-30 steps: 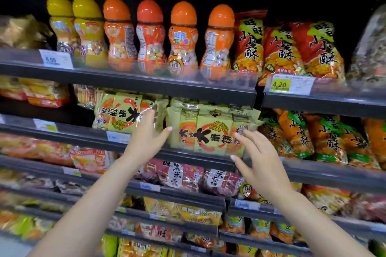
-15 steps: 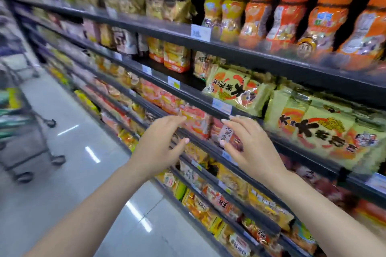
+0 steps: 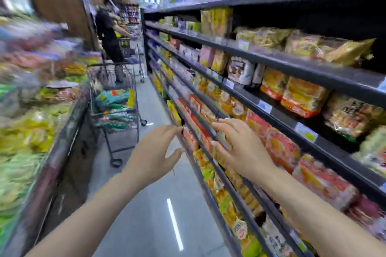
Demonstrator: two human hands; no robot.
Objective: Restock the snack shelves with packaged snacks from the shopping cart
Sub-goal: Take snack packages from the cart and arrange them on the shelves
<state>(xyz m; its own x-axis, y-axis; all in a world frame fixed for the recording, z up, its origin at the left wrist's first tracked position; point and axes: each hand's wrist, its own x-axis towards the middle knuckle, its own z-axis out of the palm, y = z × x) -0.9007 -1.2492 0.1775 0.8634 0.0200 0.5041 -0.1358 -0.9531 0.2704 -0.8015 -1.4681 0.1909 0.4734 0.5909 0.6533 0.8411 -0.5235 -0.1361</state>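
The snack shelves (image 3: 277, 64) run along my right, packed with bagged snacks in red, orange and yellow. A shopping cart (image 3: 117, 110) holding green and teal snack packs stands in the aisle ahead on the left. My left hand (image 3: 153, 156) hovers over the aisle floor, fingers spread and empty. My right hand (image 3: 240, 148) is raised in front of the lower shelf rails, fingers straight, holding nothing. Whether it touches the packs behind it is unclear.
A person in black (image 3: 109, 41) stands farther down the aisle beside another cart (image 3: 133, 56). A blurred display of green and yellow packs (image 3: 31, 131) lines the left side. Grey floor (image 3: 150, 215) runs between the two sides.
My view has swung left, from facing the shelf to looking down the aisle. Both hands have pulled away from the green packs on the shelf and stay empty.
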